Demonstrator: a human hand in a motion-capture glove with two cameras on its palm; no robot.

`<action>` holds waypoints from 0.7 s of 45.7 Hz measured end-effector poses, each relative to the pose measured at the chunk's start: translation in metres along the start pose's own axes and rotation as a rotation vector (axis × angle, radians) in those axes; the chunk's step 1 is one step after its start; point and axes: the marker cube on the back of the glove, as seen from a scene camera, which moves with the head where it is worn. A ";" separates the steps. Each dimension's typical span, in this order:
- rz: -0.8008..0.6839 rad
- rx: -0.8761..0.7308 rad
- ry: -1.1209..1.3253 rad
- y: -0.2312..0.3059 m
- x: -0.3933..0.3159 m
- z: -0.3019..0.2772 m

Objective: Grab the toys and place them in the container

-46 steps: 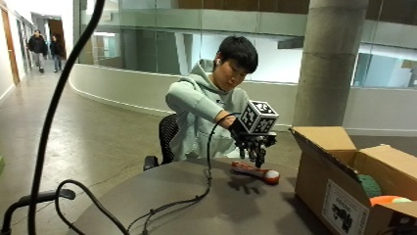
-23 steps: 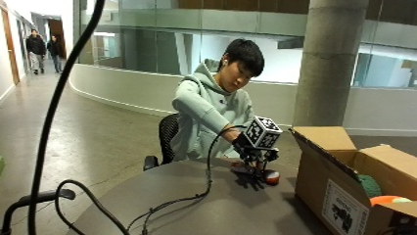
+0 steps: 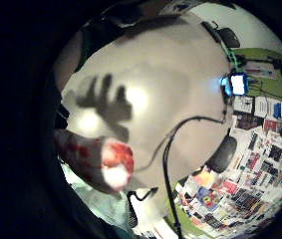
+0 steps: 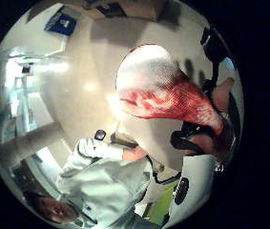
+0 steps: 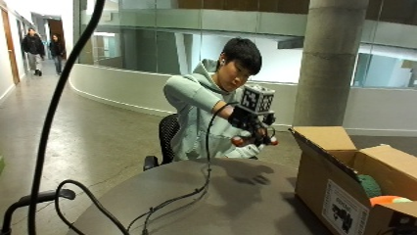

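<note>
Gloved right hand [image 5: 255,128] up in the air above the round grey surface [image 5: 215,205], fingers curled round a red-and-white toy [image 5: 238,141], so definitely got hold of it. Red knobby ends of the toy poking out either side of the fingers in the outside view, one end toward 9 o'clock of the hand, the other toward 3. Toy well clear of the surface, with the hand's shadow thrown on the grey top below it.

From the thumb-side palm view, same toy [image 4: 165,93] right up against the palm: a rounded white end, then mottled red running back toward the fingers [image 4: 220,93]. Little-finger-side palm view gives the other end [image 3: 111,164], white tip with red around it, and the grey top far below with a finger-shaped shadow on it. Black cable [image 5: 196,188] snaking across the surface too.

Open cardboard box [image 5: 338,171] sitting on the surface off at about 4 o'clock from the hand, flaps up, printed label on its near side. Inside, a green thing [image 5: 368,186] and an orange one [image 5: 384,199] peeking over the rim, can't tell exactly what they are. Hand and toy near the box's raised flap but not over the opening, still off to its 9 o'clock side.

Person seated in a black chair [image 5: 168,134] behind the surface, pale hoodie, right arm raised. Other hand not clear enough to call.
</note>
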 end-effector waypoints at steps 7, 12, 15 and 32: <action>-0.013 0.178 -0.007 -0.027 0.022 -0.106; 0.021 0.304 -0.080 -0.048 0.016 -0.182; 0.057 0.377 -0.107 -0.061 0.003 -0.216; 0.186 0.243 -0.136 -0.172 -0.010 -0.202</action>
